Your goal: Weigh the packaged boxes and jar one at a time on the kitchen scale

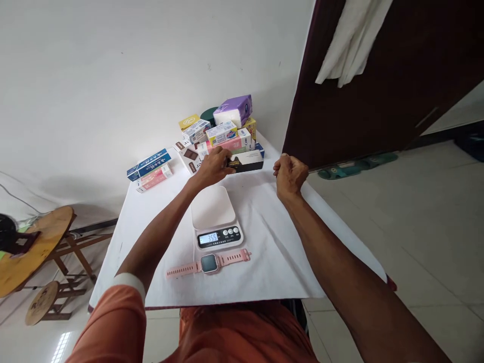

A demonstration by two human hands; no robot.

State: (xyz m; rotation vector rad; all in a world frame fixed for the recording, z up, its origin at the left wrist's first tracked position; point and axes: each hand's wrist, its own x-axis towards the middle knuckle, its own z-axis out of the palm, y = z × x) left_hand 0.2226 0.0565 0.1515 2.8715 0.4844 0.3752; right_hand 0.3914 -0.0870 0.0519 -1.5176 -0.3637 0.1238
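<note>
My left hand [215, 166] grips one end of a black and white box [247, 161] beside the pile of packages. My right hand [290, 176] is closed near the table's right edge, its fingers curled in; what they hold, if anything, is hidden. Between my forearms sits a white kitchen scale [214, 207] with a bare plate and a lit display showing what looks like 355. A smartwatch with a pink strap [209, 263] lies stretched out in front of the scale.
Piled at the back are a purple tissue pack [233, 108], a pink box [230, 145] and several cartons. A blue box [149, 165] and another pink box [155, 177] lie at left. A dark door [340, 111] stands at right, a wooden table [56, 227] at left.
</note>
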